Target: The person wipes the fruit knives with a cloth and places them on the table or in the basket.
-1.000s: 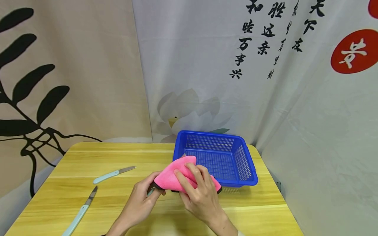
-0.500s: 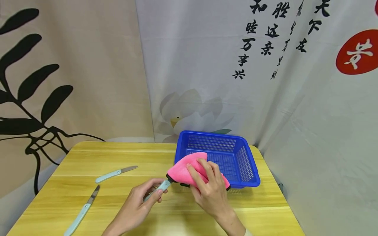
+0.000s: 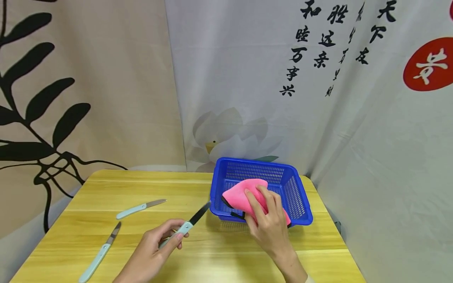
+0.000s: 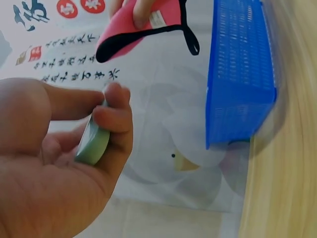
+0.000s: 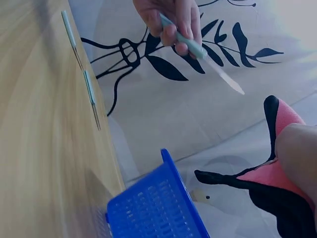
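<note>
In the head view my left hand grips a knife by its pale blue-green handle. The bare blade points up and right, its tip close to the basket's near left corner. My right hand holds a folded pink cloth with black edging, raised over the front of the blue basket. A black loop and a small white label show on the cloth in the left wrist view. Cloth and blade are apart. The right wrist view shows the held knife from the side.
Two similar knives lie on the wooden table at the left: one farther back, the other nearer. The blue basket stands at the back right. A printed curtain hangs behind the table.
The cloth was wrapped over the knife's blade; it has slid off up and right, baring the blade. My left hand with the knife has drawn slightly down and left.
</note>
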`<state>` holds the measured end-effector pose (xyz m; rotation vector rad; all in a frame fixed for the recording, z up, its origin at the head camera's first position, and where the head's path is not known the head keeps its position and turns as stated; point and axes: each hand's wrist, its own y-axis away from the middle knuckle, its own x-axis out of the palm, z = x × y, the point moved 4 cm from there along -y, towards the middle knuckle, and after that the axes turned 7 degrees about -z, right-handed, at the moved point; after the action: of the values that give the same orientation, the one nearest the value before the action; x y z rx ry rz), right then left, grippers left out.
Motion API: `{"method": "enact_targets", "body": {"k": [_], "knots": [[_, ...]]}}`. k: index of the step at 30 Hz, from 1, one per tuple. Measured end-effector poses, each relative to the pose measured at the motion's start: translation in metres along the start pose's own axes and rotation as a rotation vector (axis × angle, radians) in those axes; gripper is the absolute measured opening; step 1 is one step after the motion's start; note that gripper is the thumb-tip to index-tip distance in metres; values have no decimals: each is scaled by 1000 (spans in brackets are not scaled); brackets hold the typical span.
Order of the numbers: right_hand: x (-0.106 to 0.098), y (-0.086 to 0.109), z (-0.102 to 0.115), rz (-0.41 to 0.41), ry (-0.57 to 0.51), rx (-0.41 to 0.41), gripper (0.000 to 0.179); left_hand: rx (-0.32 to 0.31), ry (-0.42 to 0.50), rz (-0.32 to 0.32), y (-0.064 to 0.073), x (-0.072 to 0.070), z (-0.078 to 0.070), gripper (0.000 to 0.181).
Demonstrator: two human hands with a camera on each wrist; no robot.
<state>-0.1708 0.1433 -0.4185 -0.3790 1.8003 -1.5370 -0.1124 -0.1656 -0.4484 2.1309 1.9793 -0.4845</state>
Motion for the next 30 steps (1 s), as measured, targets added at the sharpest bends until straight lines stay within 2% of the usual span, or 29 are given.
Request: {"method": "enact_targets", "body": {"k": [4, 8, 13, 18, 21, 25, 30], "knots": [[1, 2, 13, -18, -29, -34, 45, -25, 9, -109, -4, -2, 1, 28], [6, 2, 34, -38, -53, -102, 44, -7, 4, -162, -10, 1, 2, 27], [14, -1, 57, -42, -78, -166, 42, 41, 16, -159, -18, 9, 0, 26], [19, -4, 72, -32, -91, -187, 40, 105, 27, -148, -24, 17, -5, 27], [22, -6, 78, -18, -95, -190, 42, 164, 18, -149, -26, 21, -9, 39], [26, -6, 84, 15, -87, -192, 53, 241, -15, -169, -27, 25, -14, 57], [28, -5, 86, 50, -58, -170, 63, 253, -2, -174, -26, 28, -16, 53]]}}
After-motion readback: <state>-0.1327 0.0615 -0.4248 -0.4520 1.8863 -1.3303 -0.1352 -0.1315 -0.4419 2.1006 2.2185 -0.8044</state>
